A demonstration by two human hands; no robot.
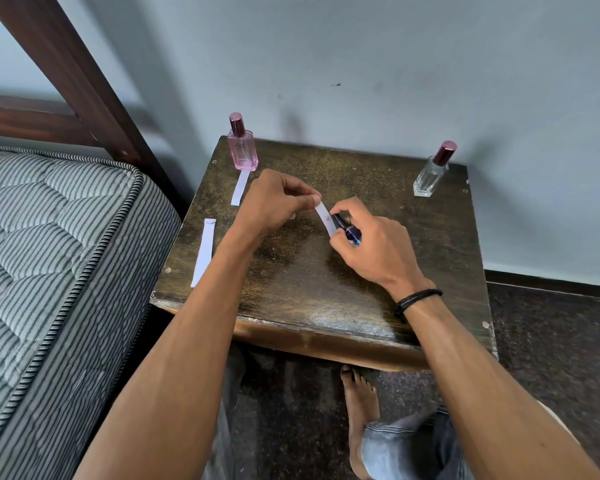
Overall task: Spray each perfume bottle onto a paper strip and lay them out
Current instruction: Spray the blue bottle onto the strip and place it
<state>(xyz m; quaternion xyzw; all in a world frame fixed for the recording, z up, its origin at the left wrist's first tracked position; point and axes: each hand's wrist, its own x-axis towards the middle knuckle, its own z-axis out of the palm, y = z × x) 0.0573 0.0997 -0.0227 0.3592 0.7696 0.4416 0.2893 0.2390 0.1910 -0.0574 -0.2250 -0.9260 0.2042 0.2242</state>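
My left hand (pixel 274 199) pinches the top end of a white paper strip (pixel 325 220) above the middle of the dark wooden table (pixel 326 289). My right hand (pixel 371 244) grips a small dark blue perfume bottle (pixel 347 230), its nozzle close against the strip. A pink perfume bottle (pixel 242 147) stands at the far left corner with a paper strip (pixel 240 187) lying in front of it. A clear perfume bottle (pixel 432 171) with a maroon cap stands at the far right. A longer paper strip (pixel 203 252) lies along the left edge.
A striped mattress (pixel 56 254) on a dark wooden bed frame (pixel 70 71) presses against the table's left side. A grey wall (pixel 395 64) runs behind the table. My bare foot (pixel 359 403) and knee show below the table's front edge on a dark floor.
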